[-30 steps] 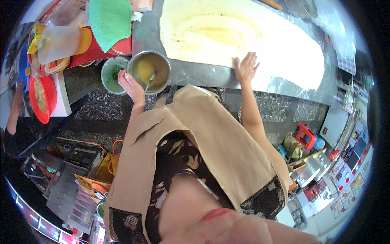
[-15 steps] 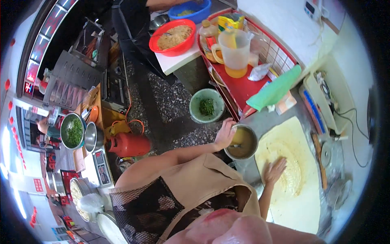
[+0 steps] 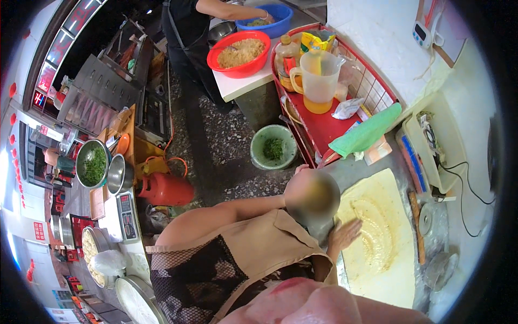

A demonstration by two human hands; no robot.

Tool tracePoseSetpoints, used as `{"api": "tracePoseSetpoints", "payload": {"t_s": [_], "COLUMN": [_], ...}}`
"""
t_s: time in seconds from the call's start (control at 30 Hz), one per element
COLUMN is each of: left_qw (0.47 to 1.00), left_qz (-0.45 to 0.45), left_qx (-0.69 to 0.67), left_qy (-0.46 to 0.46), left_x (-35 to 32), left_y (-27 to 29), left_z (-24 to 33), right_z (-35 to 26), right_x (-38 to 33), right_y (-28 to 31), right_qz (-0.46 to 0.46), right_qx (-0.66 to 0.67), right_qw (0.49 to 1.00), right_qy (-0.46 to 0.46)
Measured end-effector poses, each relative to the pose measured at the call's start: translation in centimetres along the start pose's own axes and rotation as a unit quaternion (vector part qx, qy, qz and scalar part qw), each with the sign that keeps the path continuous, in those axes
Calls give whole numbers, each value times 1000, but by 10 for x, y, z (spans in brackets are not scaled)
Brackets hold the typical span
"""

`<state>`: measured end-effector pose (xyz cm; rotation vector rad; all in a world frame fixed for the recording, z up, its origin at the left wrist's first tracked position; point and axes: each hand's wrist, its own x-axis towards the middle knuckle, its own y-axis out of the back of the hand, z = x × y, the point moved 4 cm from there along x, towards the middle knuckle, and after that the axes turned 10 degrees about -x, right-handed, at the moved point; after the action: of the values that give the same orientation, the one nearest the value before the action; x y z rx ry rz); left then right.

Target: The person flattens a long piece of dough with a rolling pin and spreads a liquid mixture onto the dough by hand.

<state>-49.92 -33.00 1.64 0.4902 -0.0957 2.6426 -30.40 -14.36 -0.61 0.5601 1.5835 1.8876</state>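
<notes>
Beside the dough sheet [image 3: 380, 237], my right hand [image 3: 343, 236] lies spread, spreading oily filling; left hand, grip hidden, next dips the blurred bowl [image 3: 312, 195].

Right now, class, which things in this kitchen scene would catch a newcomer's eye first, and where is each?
The pale rolled-out dough sheet on the worktop at the right, smeared with yellowish paste, with the right hand flat on its edge. Then the red bowl of crumbly filling on the white table at the top, and the red gas cylinder on the floor.
</notes>
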Motion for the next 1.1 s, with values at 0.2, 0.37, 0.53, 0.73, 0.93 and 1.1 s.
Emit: {"api": "tracePoseSetpoints", "payload": {"t_s": [0.2, 0.37, 0.53, 0.73, 0.93, 1.1], "left_qw": [996, 995, 991, 974, 993, 827], "left_qz": [-23, -54, -28, 12, 64, -25], "left_qx": [-72, 77, 125, 207, 96, 542], "left_qy": [42, 11, 29, -88, 6, -147], "left_x": [2, -2, 4, -7, -6, -5], "left_y": [0, 8, -2, 2, 0, 11], "left_z": [-11, -19, -20, -19, -9, 6], "right_z": [107, 162, 120, 14, -3, 37], "right_x": [-58, -66, 14, 102, 87, 104], "right_y": [-47, -33, -54, -36, 6, -6], "right_qz": [-118, -186, -134, -56, -20, 13], "right_qx": [-100, -151, -174, -8, -13, 43], "right_qw": [970, 921, 947, 997, 987, 984], "right_qy": [-186, -306, -234, -55, 162, 174]}}
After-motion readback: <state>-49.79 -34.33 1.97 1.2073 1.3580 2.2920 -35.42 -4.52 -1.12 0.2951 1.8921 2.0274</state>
